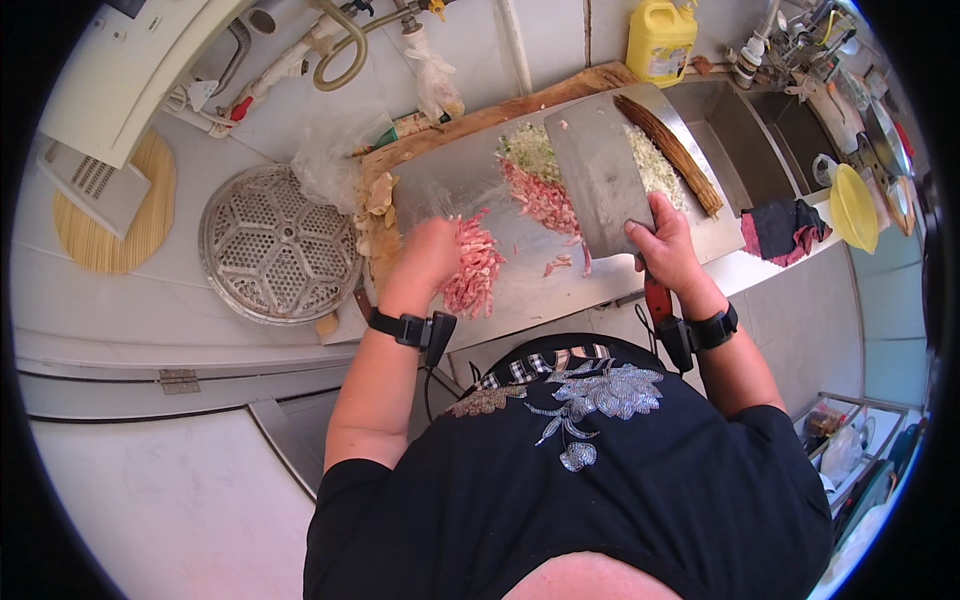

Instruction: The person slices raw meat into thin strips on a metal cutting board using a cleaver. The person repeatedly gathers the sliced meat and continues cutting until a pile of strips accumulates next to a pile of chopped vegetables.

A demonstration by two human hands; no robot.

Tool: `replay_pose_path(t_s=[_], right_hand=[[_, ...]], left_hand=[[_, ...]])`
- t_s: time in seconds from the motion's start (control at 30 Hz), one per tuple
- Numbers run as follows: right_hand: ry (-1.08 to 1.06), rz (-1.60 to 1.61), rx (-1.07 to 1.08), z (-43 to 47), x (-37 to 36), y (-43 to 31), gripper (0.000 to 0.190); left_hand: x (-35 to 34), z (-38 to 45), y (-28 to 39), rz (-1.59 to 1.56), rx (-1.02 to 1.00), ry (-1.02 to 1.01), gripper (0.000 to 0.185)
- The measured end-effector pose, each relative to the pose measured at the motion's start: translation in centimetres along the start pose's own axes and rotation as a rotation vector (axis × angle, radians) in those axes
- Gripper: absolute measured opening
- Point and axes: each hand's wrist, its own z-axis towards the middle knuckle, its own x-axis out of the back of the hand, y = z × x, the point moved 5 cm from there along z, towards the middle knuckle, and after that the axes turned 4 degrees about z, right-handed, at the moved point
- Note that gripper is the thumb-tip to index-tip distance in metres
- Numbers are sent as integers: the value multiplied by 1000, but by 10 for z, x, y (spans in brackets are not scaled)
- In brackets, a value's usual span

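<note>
My right hand (667,244) grips a broad cleaver (598,176) by its red and black handle. The blade lies flat over the metal cutting board (532,292), partly covering chopped pale and green vegetables (529,146). Pink chopped meat (541,201) borders the blade's left side. At the board's left, my left hand (431,251) rests against a pile of meat strips (474,270); its fingers are curled, and whether they hold any meat cannot be told. A few meat scraps (557,264) lie between the piles. A long brown ridged piece (670,152) lies along the board's right side.
Left of the board are a round perforated metal steamer plate (285,244), a clear plastic bag (330,165) and a grater (94,184). Behind it stands a yellow jug (661,41). A double sink (724,139), a dark cloth (784,231) and a yellow bowl (853,208) are at right.
</note>
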Motion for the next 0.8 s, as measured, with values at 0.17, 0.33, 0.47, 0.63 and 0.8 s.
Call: replay_pose_path(t_s=[0.17, 0.33, 0.47, 0.63, 0.8], right_hand=[[-22, -32, -32, -1, -6, 2, 17], [3, 26, -18, -2, 0, -1, 17], [12, -47, -21, -3, 14, -4, 16], [32, -37, -14, -5, 38, -3, 18], [64, 1, -4, -4, 56, 3, 21]], left_hand=[[-15, -12, -5, -2, -4, 105, 12], [-6, -15, 34, 75, -188, 388, 9], [-32, -13, 108, -31, -402, 320, 12], [-60, -5, 166, -180, -308, 346, 29], [-76, -5, 179, -179, -383, 425, 22]])
